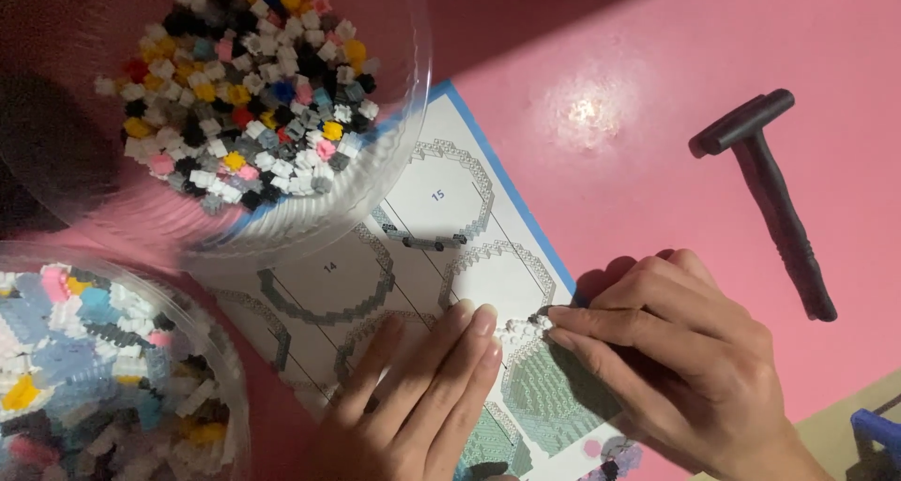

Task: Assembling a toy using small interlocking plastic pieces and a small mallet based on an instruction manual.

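Presently catalogued: left hand (427,387), fingers (474,335) extended and held together, tips steadying a small cluster of white bricks (524,329); right hand (680,359), fingers (601,326) pinching the cluster's other end, apparently pressing pieces together. Cluster rests on a printed instruction sheet (436,218) of ring-shaped diagrams, likely as a building guide. Two clear bowls, one (399,115) at the counter's far left, one (225,387) at near left, hold mixed coloured bricks within reach. Black T-handled tool (774,199) lies apart toward the right edge. Pink counter (638,87), partly shadowed; room unseen.
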